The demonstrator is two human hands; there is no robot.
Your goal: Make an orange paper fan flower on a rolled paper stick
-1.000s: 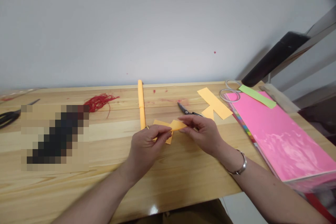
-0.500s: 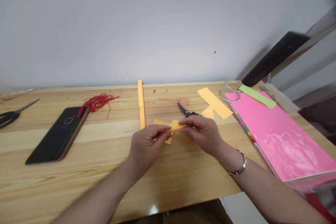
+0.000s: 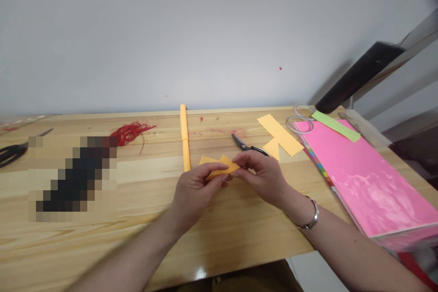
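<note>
Between my two hands is a small piece of orange paper (image 3: 224,169), partly covered by my fingers. My left hand (image 3: 198,187) pinches it between thumb and fingers from the left. On the other side my right hand (image 3: 262,175), with a silver bracelet at the wrist, grips its right end between thumb and fingertips. More orange paper (image 3: 205,160) shows just behind the left fingers; how much of it lies on the table is hidden. Beyond my right hand lie small black-handled scissors (image 3: 243,143), their handles partly covered by the hand.
An orange marker (image 3: 184,132) lies behind my left hand. Orange paper strips (image 3: 280,134), grey-handled scissors (image 3: 300,124), a green strip (image 3: 336,126) and pink paper (image 3: 362,178) are at right. Red thread (image 3: 132,133), black scissors (image 3: 13,153) and a pixelated dark object (image 3: 73,178) are at left.
My left hand has shifted slightly right, closer to my right hand, and the held paper sits lower and more covered. The dark phone at left is now pixelated.
</note>
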